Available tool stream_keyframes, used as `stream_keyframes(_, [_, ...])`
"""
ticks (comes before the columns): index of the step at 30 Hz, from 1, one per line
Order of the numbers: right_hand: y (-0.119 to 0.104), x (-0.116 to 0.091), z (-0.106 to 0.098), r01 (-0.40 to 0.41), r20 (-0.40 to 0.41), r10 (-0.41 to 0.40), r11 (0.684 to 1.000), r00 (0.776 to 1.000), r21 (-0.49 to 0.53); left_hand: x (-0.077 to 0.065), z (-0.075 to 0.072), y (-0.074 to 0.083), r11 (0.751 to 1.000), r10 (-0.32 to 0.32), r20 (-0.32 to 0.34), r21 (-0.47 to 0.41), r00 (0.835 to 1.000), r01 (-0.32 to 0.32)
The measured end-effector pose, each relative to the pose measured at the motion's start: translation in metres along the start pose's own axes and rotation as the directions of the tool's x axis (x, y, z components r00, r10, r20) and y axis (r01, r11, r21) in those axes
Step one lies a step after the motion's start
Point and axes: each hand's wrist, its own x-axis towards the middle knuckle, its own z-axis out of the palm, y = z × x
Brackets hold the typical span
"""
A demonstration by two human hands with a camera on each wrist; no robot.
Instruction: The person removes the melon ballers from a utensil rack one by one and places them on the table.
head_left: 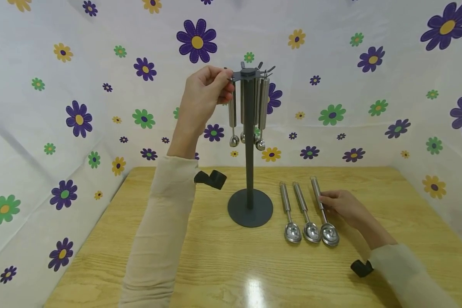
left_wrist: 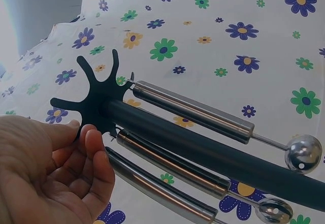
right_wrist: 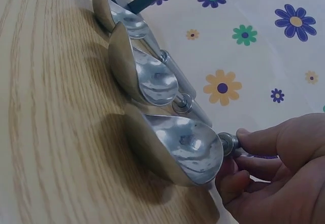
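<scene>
At the rack's top my left hand [head_left: 207, 92] pinches one of the hooked arms of a dark metal rack [head_left: 250, 162] between thumb and fingers. Several melon ballers [head_left: 263, 105] hang from the hooks, steel-handled with small round bowls; in the left wrist view the nearest baller [left_wrist: 157, 183] hangs right beside my fingers. Three steel ice cream scoops lie in a row on the table, bowls toward me. My right hand [head_left: 346, 208] pinches the handle of the rightmost scoop [head_left: 330, 234]. In the right wrist view its bowl [right_wrist: 188, 145] is hollow side up.
The rack's round base [head_left: 240, 218] stands on the wooden table [head_left: 215, 265], left of the left scoop [head_left: 292, 233] and middle scoop [head_left: 312, 232]. A flower-printed cloth [head_left: 331, 85] hangs behind and along both sides. Some upper arms of the rack [left_wrist: 114, 64] carry nothing.
</scene>
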Motion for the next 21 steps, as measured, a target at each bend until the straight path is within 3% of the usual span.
stream_keyframes(8, [-0.0011, 0.0022, 0.0042, -0.012, -0.009, 0.012, 1.000, 1.000, 0.010, 0.0003, 0.0000, 0.0017, 0.999, -0.035, -0.008, -0.031, 0.999, 0.034])
stream_keyframes(14, [0.0003, 0.0020, 0.0062, -0.013, -0.026, 0.013, 1.000, 1.000, -0.008, 0.0004, 0.0004, 0.0017, 1.000, -0.016, -0.002, -0.020, 1.000, 0.016])
stream_keyframes(21, [-0.0054, 0.0028, 0.0090, -0.024, -0.043, 0.019, 0.994, 0.999, -0.111, 0.0005, 0.0003, 0.0010, 1.000, -0.013, -0.002, -0.009, 1.000, 0.013])
